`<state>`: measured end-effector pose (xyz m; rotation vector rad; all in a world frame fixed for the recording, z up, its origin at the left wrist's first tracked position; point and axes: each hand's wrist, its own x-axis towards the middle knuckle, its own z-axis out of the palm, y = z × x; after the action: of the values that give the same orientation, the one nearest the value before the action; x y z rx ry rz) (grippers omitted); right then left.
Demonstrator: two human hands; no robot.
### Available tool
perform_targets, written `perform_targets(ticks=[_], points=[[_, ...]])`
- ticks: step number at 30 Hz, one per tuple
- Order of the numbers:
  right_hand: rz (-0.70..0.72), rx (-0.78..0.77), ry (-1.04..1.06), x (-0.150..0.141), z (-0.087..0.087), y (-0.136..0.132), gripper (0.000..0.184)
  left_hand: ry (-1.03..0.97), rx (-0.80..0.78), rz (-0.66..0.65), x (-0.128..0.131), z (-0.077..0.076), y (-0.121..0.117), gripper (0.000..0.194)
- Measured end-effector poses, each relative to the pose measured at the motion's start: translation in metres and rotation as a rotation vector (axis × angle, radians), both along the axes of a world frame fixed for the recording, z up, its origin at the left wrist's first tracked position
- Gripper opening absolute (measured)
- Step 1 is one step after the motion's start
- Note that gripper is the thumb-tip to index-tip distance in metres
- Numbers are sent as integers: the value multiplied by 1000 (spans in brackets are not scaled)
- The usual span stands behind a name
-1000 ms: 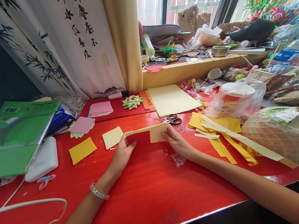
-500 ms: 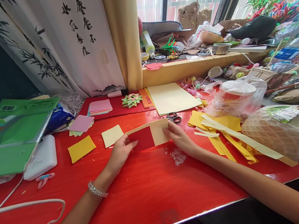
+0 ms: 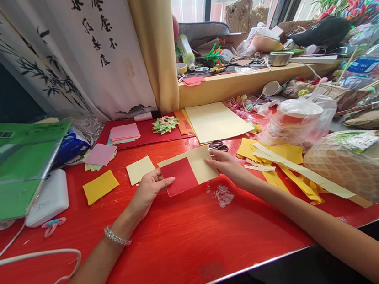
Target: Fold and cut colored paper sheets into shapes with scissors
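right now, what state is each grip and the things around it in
left grip, closed on the red paper and cream paper
right grip, closed on the cream paper's end
cream paper, held by both grips, partly covered
red paper, against the cream paper
scissors, lying flat, blades hidden, open or shut unclear
yellow sheets, stacked flat
small cream sheet, lying flat
yellow scraps, loosely heaped

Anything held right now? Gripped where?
Left hand pinches the left edge of red paper and the pale yellow strip behind it; right hand holds the strip's right end.
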<state>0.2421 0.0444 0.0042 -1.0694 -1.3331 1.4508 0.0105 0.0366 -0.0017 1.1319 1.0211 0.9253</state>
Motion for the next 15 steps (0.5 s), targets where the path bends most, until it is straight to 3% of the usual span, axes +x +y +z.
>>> perform_targets(ticks=[10, 12, 15], points=[[21, 31, 25, -1, -6, 1, 24, 5, 10, -12, 2, 3, -1, 32], [7, 135, -81, 0, -8, 1, 21, 75, 89, 4, 0, 1, -1, 32], [-126, 394, -419, 4, -6, 2, 19, 281, 254, 59, -4, -2, 1, 29]])
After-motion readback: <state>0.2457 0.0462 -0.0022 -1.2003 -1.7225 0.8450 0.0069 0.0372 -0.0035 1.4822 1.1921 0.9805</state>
